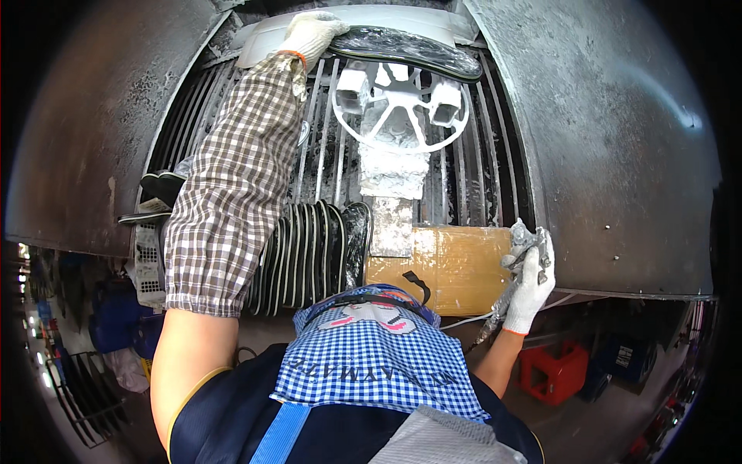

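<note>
At the far side of the booth, my left hand in a white knit glove grips one end of a black shoe sole. White smears mark the sole, which lies crosswise over the far part of a white-crusted spoked wheel. Low on the right, my gloved right hand is wrapped round a grimy metal spray gun with a hose below it. Between my arms, several black soles stand on edge in a row, pale rims showing.
Dark metal walls flank a slatted metal grate. A worn brown board lies at the near edge, next to a metal plate. Left of my sleeve is a white plastic basket. A red stool stands below right.
</note>
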Available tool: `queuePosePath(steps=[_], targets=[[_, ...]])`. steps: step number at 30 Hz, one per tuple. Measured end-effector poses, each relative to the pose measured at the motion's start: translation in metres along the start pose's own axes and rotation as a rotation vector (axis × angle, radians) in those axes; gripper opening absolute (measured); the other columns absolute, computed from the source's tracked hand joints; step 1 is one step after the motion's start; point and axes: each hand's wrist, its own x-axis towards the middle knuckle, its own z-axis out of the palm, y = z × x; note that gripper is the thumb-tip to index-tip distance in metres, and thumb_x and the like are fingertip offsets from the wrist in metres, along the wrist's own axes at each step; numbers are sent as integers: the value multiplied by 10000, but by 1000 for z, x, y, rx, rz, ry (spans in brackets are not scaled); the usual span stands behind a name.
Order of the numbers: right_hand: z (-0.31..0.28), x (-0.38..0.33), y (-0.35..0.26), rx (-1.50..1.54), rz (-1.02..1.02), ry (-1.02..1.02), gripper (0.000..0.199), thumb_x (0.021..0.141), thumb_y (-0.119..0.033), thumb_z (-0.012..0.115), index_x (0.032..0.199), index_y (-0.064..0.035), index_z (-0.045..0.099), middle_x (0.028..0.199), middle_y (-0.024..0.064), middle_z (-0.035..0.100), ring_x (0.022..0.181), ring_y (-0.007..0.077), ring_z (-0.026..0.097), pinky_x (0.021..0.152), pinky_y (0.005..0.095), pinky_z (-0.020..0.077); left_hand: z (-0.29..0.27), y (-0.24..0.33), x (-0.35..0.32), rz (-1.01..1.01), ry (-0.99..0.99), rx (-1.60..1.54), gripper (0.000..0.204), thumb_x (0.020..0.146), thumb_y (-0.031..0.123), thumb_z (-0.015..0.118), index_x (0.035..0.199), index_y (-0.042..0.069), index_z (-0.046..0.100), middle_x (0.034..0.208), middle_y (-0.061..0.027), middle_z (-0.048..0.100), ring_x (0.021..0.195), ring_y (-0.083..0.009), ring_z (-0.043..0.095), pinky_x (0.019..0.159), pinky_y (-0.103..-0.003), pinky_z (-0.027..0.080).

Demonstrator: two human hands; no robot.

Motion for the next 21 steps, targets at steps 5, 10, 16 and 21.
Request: queuePosePath(steps=[5,10,16,21], targets=[[-10,3,16,-67,-64,20,466,1068,-137,570,1491,43,491,1089,84,685,826,118,640,754,278,545,2,12,-9,-154,-66,118,324,930,239,751,1189,44,743,1110,-94,760,897,-146,731,726,-274,589],[1,-1,-1,-13,0,-7,474,1066,-148,579,1491,44,493,1064,69,685,814,105,631,753,264,533,9,18,-30,237,188,457,426,923,373,745,1145,10,763,1196,-134,750,1037,-202,724,859,-352,579],[12,-2,-13,22,-7,-31,494,1071,-165,583,1506,39,468,1014,58,672,788,97,611,722,255,529,47,77,-66,633,-114,605,517,856,550,747,1067,79,787,1009,-177,718,1006,-314,688,885,-427,547],[15,0,-16,0,-38,-52,496,1065,-167,593,1498,45,475,1045,69,673,807,100,617,732,259,535,67,71,-55,629,-133,630,409,866,490,736,962,95,778,936,-152,707,919,-318,692,814,-434,553]])
